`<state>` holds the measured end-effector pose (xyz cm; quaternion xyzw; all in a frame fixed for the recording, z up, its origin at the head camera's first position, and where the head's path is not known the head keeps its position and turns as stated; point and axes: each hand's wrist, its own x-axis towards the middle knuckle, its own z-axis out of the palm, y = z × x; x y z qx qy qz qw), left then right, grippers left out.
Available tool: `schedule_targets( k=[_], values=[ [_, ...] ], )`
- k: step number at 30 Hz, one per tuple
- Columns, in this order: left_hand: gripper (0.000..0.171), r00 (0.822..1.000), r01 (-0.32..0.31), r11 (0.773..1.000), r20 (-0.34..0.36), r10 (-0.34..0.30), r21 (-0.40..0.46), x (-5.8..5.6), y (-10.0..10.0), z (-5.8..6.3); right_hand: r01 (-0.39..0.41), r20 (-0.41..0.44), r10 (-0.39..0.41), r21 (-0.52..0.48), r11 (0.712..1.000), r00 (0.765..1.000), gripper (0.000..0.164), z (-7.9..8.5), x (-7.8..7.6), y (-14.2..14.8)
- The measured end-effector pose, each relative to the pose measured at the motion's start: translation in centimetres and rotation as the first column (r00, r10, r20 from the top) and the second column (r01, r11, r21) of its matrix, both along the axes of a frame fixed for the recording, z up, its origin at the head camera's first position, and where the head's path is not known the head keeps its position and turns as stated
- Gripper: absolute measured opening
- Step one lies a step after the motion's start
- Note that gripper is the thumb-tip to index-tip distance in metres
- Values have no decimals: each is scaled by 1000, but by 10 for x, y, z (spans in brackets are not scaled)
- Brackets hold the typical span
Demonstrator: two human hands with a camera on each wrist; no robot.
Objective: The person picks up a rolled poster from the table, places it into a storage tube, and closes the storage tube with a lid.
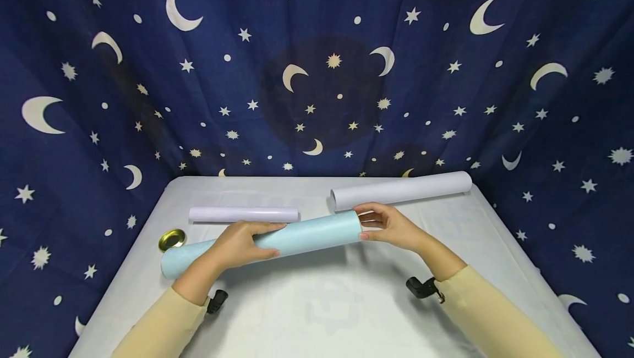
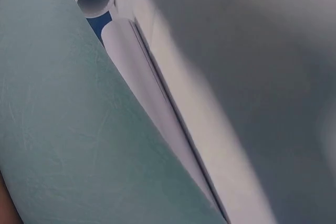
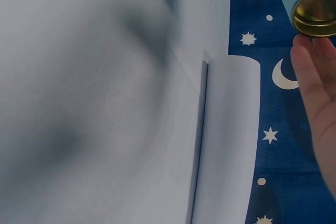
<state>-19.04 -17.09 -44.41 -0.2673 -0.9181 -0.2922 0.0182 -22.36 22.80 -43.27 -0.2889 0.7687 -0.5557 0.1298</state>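
A light blue cardboard tube [image 1: 312, 235] is held at a slant above the table, its right end higher. My left hand [image 1: 241, 245] grips it around the middle, thumb on the near side and fingers over the top. At the right end my right hand [image 1: 391, 227] holds the rim between thumb and fingers. A gold metal end cap [image 3: 317, 11] is seated in that end, with fingertips [image 3: 303, 43] right at its edge. The blue surface fills much of the left wrist view. On the table by the tube's left end lies a loose gold metal lid [image 1: 172, 240].
Behind the blue tube, a thin white paper roll [image 1: 242, 214] lies at the left. A thicker white roll [image 1: 403, 189] lies at the back right. The white-covered table [image 1: 317, 308] is bordered by a dark blue curtain [image 1: 317, 33] with moons and stars.
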Motion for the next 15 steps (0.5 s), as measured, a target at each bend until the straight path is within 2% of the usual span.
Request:
schedule_targets(
  k=[6, 12, 15],
  values=[
    [61, 1000, -1, 999, 4, 1, -38, -3, -5, 8, 2, -50, 2, 84, 996, 999, 60, 3, -1, -3],
    [62, 1000, 4, 999, -9, -4, -35, -11, -10, 15, 34, -139, -15, 136, 990, 990, 51, 6, -3, 2],
    [62, 1000, 8, 999, -9, -8, -46, -16, -14, 18, 53, -153, -28, 161, 986, 988, 48, 9, -3, 8]
  ],
)
